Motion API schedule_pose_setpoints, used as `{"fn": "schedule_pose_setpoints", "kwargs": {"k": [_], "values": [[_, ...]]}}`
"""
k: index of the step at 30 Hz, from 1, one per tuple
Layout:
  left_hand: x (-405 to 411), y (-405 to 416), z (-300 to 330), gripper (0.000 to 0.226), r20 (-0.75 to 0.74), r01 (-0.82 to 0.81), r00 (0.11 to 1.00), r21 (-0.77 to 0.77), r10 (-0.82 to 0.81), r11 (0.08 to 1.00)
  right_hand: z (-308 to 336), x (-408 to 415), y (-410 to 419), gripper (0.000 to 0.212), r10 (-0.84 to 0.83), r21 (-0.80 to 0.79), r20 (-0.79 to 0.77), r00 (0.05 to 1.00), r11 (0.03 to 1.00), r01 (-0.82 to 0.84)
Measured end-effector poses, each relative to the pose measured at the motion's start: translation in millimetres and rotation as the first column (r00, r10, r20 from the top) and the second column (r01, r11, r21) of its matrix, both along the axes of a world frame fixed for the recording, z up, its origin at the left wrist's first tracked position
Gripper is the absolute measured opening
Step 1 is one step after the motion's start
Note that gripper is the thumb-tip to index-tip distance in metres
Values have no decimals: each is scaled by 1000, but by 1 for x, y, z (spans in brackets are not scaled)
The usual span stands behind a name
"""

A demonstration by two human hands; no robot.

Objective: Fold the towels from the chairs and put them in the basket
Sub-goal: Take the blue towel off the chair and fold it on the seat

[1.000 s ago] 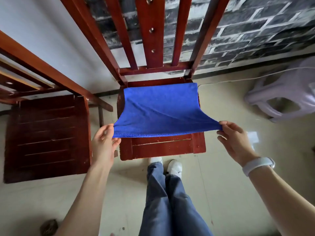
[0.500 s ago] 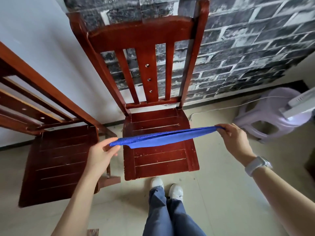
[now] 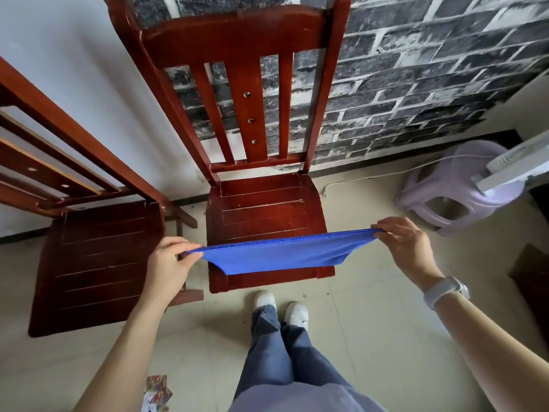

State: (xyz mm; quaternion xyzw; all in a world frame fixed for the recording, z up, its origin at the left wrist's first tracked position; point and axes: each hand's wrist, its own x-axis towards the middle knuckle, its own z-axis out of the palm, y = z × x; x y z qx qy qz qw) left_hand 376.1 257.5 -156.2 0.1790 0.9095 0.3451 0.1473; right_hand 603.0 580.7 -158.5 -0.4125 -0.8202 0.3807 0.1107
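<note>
1. I see the blue towel (image 3: 282, 255) stretched in the air over the front of the middle chair (image 3: 261, 209); if it sags, the fold will come out crooked
2. My left hand (image 3: 169, 263) pinches one end and my right hand (image 3: 407, 248) the other; either thin pinch could slip
3. No basket in view, so I risk a fumbled carry

Blue towel (image 3: 285, 254) stretched taut, hanging short, above front of wooden chair (image 3: 261, 209) seat.
</note>
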Motion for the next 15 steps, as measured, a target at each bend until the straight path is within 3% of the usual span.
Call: {"fn": "schedule_pose_setpoints", "kwargs": {"k": [8,15], "values": [[11,-19,-1,20,112,-114,987,15,112,993,-6,5,-6,11,-15,-84,106,994,996,24],[26,-25,2,17,201,-232,959,143,201,962,-2,8,-23,14,-46,-153,-2,999,987,45]]}}
